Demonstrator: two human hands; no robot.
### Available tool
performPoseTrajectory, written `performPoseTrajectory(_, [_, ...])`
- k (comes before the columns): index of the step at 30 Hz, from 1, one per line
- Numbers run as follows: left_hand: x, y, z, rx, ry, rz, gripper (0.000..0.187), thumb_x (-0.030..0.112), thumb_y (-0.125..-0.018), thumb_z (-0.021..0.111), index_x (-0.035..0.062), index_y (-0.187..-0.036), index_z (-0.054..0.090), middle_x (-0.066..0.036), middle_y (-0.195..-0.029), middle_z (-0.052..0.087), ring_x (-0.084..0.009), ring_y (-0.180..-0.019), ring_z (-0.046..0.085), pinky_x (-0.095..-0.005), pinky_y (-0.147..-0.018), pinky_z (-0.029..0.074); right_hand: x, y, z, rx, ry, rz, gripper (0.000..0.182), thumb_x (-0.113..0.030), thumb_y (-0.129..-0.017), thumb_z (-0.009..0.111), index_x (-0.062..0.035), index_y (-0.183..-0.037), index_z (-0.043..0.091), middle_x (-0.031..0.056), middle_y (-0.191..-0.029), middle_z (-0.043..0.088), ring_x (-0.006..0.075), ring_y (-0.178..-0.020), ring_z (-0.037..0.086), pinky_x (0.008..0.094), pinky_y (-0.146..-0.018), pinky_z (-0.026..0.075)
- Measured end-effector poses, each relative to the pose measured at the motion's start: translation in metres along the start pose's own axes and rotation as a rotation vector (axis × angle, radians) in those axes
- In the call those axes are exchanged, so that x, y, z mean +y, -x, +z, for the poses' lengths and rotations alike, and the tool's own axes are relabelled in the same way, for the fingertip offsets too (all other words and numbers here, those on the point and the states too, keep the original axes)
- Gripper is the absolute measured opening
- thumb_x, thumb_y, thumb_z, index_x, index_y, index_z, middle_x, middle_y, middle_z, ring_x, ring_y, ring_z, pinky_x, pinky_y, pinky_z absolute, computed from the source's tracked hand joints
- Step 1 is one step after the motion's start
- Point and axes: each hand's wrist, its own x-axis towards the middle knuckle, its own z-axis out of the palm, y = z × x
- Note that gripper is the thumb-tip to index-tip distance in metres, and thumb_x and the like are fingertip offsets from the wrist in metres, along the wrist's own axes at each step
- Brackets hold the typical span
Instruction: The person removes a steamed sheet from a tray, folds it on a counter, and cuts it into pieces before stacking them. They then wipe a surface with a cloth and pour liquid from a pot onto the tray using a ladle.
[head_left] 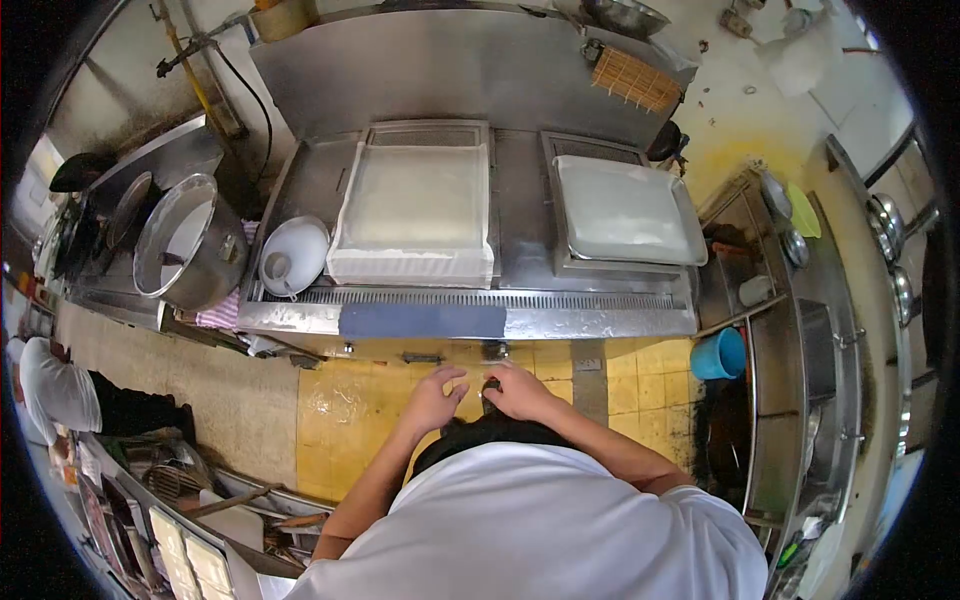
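My left hand (436, 401) is held in front of my body with its fingers curved and a gap at the thumb, holding nothing. Beside it, my right hand (521, 392) has its fingers bent around something small and dark that I cannot make out. Both are below the front edge of a steel counter (590, 321). On the counter, a square tray lined with white cloth (415, 205) holds a pale, flat layer. To its right lies a metal tray (632, 212) with a smooth white surface. A white bowl (310, 243) with a small cup inside stands at the left.
A large metal pot (190, 240) with a ladle stands at the left. Another person (60, 390) in a white top is at the far left. A blue bucket (717, 354) sits by the right-hand shelving. A bamboo mat (636, 79) hangs at the back. Wooden-handled tools lie lower left.
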Motion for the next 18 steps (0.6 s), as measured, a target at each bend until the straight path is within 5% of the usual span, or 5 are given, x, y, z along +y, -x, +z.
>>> performPoseTrajectory(6, [0.043, -0.034, 0.0, 0.06, 0.125, -0.116, 0.032, 0.02, -0.094, 0.07, 0.0016, -0.12, 0.07, -0.022, -0.113, 0.072, -0.0346, -0.104, 0.071, -0.0404, -0.09, 0.056, 0.016, -0.028, -0.038, 0.04, -0.078, 0.004, 0.038, -0.022, -0.09, 0.066, 0.0002, -0.12, 0.064, 0.0259, -0.124, 0.059, 0.0432, -0.118, 0.058, 0.0478, -0.103, 0.047])
performPoseTrajectory(9, [0.024, -0.071, 0.017, 0.079, 0.174, 0.038, 0.034, 0.021, -0.096, 0.072, 0.0006, -0.123, 0.068, -0.018, -0.103, 0.075, -0.0236, -0.093, 0.073, -0.0351, -0.085, 0.058, 0.032, -0.048, -0.057, 0.088, -0.063, -0.063, 0.037, -0.019, -0.088, 0.067, 0.0007, -0.119, 0.064, 0.0237, -0.122, 0.061, 0.0413, -0.115, 0.059, 0.0461, -0.101, 0.048])
performPoseTrajectory(13, [0.078, -0.1, 0.007, 0.071, -0.012, 0.007, 0.032, 0.02, -0.097, 0.07, -0.0009, -0.121, 0.069, -0.019, -0.101, 0.075, -0.0217, -0.092, 0.073, -0.0341, -0.084, 0.057, 0.066, -0.078, -0.098, 0.277, -0.028, -0.12, 0.039, -0.016, -0.086, 0.068, 0.0014, -0.12, 0.062, 0.0227, -0.122, 0.061, 0.0423, -0.117, 0.058, 0.0463, -0.102, 0.047])
performPoseTrajectory(18, [0.077, -0.137, 0.023, 0.126, 0.063, 0.032, 0.031, 0.021, -0.097, 0.069, 0.0001, -0.121, 0.069, -0.019, -0.098, 0.075, -0.0188, -0.085, 0.07, -0.0336, -0.079, 0.056, 0.121, -0.116, -0.182, 0.515, 0.201, 0.115, 0.056, -0.019, -0.087, 0.067, 0.0097, -0.133, 0.053, 0.0308, -0.142, 0.052, 0.043, -0.131, 0.051, 0.0467, -0.113, 0.04])
